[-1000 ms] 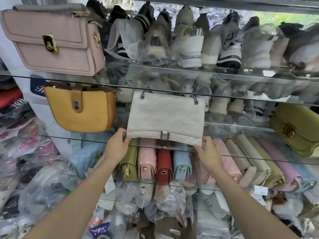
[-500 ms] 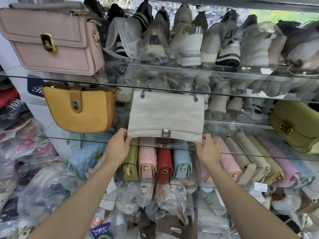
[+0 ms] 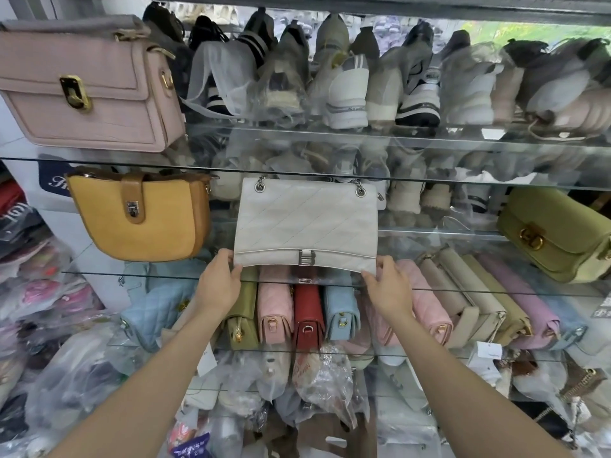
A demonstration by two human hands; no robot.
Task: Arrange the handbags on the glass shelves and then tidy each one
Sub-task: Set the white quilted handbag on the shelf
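A white quilted handbag (image 3: 305, 224) with a chain strap stands upright on the middle glass shelf (image 3: 463, 289). My left hand (image 3: 220, 284) pinches its lower left corner. My right hand (image 3: 388, 287) pinches its lower right corner. To its left on the same shelf sits a mustard yellow bag (image 3: 142, 218). An olive green bag (image 3: 558, 233) sits at the far right. A pink bag (image 3: 86, 84) with a gold clasp stands on the upper shelf at the left.
Wrapped sneakers (image 3: 347, 84) fill the upper shelf behind the glass. A row of small bags (image 3: 309, 312) in olive, pink, red, blue and beige stands on the lower shelf. Plastic-wrapped goods (image 3: 66, 375) pile at the left and below.
Both hands have stayed at the white bag's lower corners. The bag sits slightly straighter on the shelf.
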